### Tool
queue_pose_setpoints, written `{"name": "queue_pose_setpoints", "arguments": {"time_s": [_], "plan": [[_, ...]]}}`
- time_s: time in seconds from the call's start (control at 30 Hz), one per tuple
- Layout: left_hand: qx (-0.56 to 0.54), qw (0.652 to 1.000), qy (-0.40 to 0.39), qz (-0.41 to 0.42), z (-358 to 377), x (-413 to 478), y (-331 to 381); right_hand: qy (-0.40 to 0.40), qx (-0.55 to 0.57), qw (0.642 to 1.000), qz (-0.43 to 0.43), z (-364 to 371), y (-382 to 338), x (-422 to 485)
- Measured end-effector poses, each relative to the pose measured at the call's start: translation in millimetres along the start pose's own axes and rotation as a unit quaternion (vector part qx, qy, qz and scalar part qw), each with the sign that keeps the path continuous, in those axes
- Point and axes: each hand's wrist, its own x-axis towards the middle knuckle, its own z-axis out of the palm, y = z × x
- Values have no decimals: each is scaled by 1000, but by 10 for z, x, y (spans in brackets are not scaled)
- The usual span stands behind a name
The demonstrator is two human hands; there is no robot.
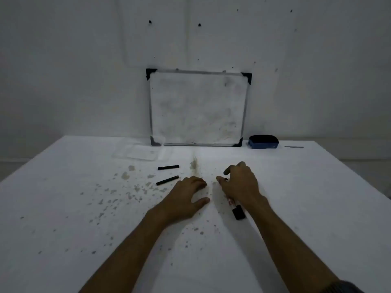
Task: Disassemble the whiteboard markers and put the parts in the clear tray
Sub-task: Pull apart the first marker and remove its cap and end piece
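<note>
My right hand (240, 185) grips a whiteboard marker (235, 208) low over the white table; its black end cap sticks out toward me below the hand, and the other end is hidden by my fingers. My left hand (186, 196) lies just left of it with fingers loosely curled on the table, holding nothing that I can see. Two thin black sticks lie to the left: one (168, 167) farther back, one (167, 180) nearer my left hand. The clear tray (142, 155) sits further back, left of centre, and looks empty.
A small whiteboard (197, 108) leans on the wall at the table's back edge. A blue and black eraser (263, 142) stands to its right, with a thin grey object (293, 147) beyond. Grey and tan specks and stains (127, 187) dot the table's left and middle.
</note>
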Motion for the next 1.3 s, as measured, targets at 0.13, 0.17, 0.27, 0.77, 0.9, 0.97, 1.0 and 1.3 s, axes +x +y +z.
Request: {"name": "queue_pose_setpoints", "arguments": {"time_s": [0.13,0.17,0.27,0.77,0.9,0.97,1.0,1.3], "plan": [[-32,999,36,12,65,-33,-21,-32,-24,998,37,43,-36,106],[-56,998,41,3,69,-23,-23,-42,-11,998,44,65,-44,133],[-168,980,90,-60,15,5,-18,-67,69,993,66,63,-102,181],[-468,866,141,-99,-446,-39,-6,-328,613,710,110,-99,-580,22],[-511,822,213,-133,-427,-2,-29,-399,753,503,144,-103,-402,-25],[-552,781,250,-153,-394,37,-12,-426,809,390,109,-116,-340,-56],[-579,755,264,-161,-389,54,-5,-426,829,351,88,-105,-336,-74],[-284,920,260,-79,-273,-5,102,-86,697,705,103,280,-702,-216]]}}
